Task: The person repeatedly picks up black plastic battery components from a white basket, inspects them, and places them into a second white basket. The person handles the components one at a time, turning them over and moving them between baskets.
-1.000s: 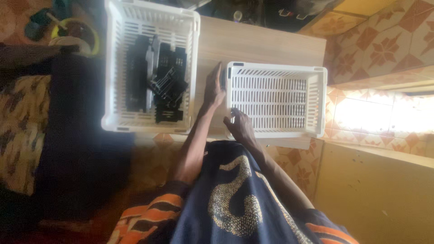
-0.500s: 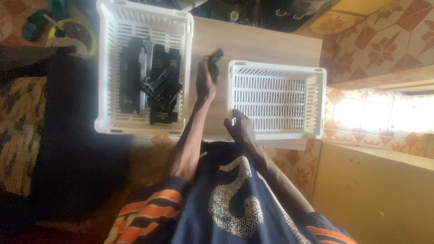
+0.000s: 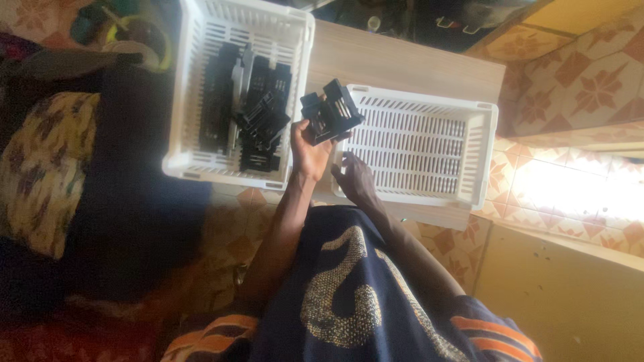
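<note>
Left hand (image 3: 310, 149) clenched around a black plastic part (image 3: 331, 111), held up between the two white crates and above the wooden counter (image 3: 396, 64). Right hand (image 3: 354, 177) rested on the near edge of the empty crate (image 3: 429, 147), fingers loose, grasping nothing. Left crate (image 3: 201, 87) held more black parts (image 3: 255, 114).
</note>
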